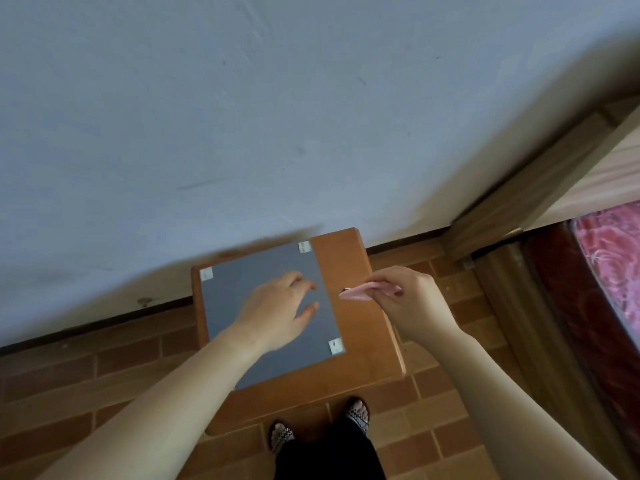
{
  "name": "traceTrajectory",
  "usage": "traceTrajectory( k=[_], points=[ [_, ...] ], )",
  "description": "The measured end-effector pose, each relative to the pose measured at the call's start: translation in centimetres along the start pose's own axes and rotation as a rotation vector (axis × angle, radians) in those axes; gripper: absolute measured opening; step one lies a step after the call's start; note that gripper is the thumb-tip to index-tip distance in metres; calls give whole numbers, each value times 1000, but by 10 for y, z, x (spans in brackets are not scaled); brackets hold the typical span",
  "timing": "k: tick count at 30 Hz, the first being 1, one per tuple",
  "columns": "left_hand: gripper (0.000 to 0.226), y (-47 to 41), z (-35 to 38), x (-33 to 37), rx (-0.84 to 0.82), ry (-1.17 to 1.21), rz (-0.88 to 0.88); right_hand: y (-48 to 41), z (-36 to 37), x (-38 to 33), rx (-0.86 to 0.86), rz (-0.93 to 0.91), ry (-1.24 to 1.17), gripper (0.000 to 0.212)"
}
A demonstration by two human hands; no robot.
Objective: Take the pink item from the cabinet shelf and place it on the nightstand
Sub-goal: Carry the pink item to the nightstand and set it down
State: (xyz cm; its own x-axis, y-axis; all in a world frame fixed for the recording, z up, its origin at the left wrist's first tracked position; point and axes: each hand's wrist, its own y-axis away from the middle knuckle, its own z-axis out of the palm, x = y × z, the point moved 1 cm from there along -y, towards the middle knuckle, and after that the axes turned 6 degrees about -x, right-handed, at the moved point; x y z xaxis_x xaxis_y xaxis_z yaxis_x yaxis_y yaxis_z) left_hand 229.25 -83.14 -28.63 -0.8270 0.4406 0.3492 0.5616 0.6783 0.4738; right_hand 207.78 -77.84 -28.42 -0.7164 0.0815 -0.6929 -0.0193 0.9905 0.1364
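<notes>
Forearms are reaching out over the nightstand (360,344). Right hand (412,303) is pinching the pink item (363,292), its fingers (384,284) closed along the item's far edge, just above bare wood. Left hand (277,310) is hovering empty, fingers spread loosely over the grey sheet (242,306). To finish well, lowering the item flat beside the sheet before releasing seems wise. No writing is readable anywhere.

right hand (408,299) pinches pink item (367,292) above nightstand (360,327) | left hand (280,313) spread, seemingly hovering over grey sheet (242,299)
</notes>
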Motion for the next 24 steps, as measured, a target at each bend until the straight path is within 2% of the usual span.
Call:
traceTrajectory(
  k=[5,11,16,19,24],
  points=[
    [44,-64,36,-29,16,21,-11,-44,34,55,1,86,-43,14],
    [49,-126,74,-56,-34,10,-46,-83,68,106,81,60,15,11],
    [64,-154,102,-80,-191,-187,-82,-104,106,121,210,7,34,20],
    [72,-165,115,-84,-148,-116,-128,-111,124,124,248,-66,82,34],
    [87,-175,139,-86,-108,-98,-211,-111,148,143,202,-137,204,25]
  ],
)
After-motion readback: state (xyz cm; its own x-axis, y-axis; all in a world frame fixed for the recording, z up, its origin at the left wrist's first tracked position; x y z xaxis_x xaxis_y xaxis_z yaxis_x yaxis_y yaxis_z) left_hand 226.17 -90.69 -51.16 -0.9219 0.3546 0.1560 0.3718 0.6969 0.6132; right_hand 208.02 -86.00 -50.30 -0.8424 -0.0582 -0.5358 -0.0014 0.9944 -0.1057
